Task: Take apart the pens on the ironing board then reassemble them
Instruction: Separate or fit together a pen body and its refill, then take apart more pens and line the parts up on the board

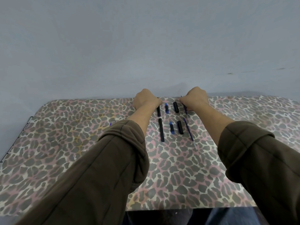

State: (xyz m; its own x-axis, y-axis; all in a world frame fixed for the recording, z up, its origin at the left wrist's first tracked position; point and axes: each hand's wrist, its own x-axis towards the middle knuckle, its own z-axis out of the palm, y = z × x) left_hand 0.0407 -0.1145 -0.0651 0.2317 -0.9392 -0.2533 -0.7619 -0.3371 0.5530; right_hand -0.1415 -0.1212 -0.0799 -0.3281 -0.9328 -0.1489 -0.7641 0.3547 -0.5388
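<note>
Two rows of pen parts lie on the ironing board (pixel 65 143), close to its far edge under the grey wall (pixel 146 46).

Far row, left to right: far barrel (pixel 158 110), black; far blue piece (pixel 166 108), short; far cap (pixel 176 107), black; far refill (pixel 185 110), thin and blue.

Near row, same order: near barrel (pixel 161 129), near blue piece (pixel 172 127), near cap (pixel 180 127), near refill (pixel 189 132) with its pale tip pointing toward me. The four near parts lie lengthwise, each apart from its neighbours.

My left hand (pixel 146 100): fingers curled down over the far end of the far barrel. The rest of the barrel sticks out toward me, flat on the cover.

My right hand (pixel 194 99): fingers closed round the far refill. One end shows just past the knuckles, the other trails out below the hand.

Both hands are seen from the back, so the fingertips are hidden.

Brown left sleeve (pixel 105 159) and right sleeve (pixel 259 159) are pushed up the forearms. A small blue fleck (pixel 110 123) shows beside the left sleeve; I cannot tell what it is.
</note>
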